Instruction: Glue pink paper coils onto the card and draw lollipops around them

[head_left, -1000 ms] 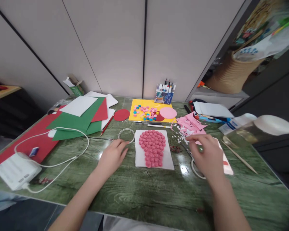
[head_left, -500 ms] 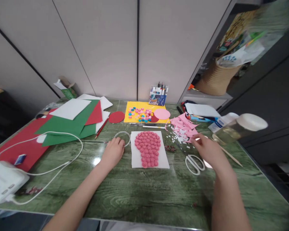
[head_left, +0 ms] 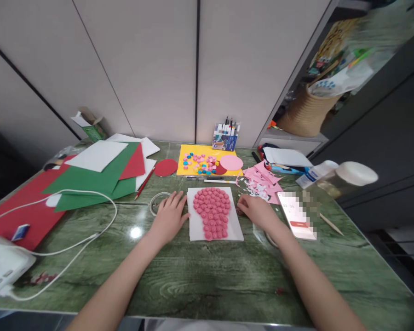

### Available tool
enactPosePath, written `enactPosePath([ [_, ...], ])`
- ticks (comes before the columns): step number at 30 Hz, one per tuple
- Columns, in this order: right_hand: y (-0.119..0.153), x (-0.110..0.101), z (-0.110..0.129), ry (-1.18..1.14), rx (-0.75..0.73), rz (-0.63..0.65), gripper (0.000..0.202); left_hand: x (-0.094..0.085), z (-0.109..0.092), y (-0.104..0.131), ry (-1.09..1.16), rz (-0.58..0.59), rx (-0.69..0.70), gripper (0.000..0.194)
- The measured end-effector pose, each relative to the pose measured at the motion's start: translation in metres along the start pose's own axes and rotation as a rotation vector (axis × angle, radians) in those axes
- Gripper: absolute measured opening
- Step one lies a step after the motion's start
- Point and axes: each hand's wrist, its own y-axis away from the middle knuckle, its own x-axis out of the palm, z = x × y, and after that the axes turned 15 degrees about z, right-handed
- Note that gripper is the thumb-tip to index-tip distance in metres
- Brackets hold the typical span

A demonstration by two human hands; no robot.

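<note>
Sitting flat on the table, right between both hands, is a white card with a patch of pink rosettes on it, wide up top and narrower below. Looks pretty far along to me: the rosettes sit packed tight with no real gaps I can see, and only the plain border around them is uncovered. Left hand has its fingers fanned out, thumb right at the card's left edge, fingertips by a thin white ring. Right hand is at the other edge, fingers bent and bunched together, can't tell if they're pinching anything. Just behind the card there's a white pen, then a yellow sheet with loose colored bits. Clutter's mostly on the right: pink paper scraps, scissors half hidden under the forearm, a phone. Over left, green paper and a looping white cable, clear of the card so not really in the way.
</note>
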Motion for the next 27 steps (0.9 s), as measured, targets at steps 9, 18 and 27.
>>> enactPosePath([
  [9, -0.056, -0.017, 0.004, 0.188, -0.061, -0.186, 0.021, 0.021, 0.002, -0.002, 0.066, 0.051, 0.083, 0.055],
  [18, -0.081, -0.011, 0.022, 0.187, -0.148, -0.284, 0.019, 0.021, 0.005, -0.002, 0.153, 0.033, 0.115, 0.055],
  [27, 0.01, 0.01, 0.017, -0.201, -0.069, -0.464, 0.014, 0.012, -0.003, -0.001, 0.243, -0.006, 0.09, 0.046],
])
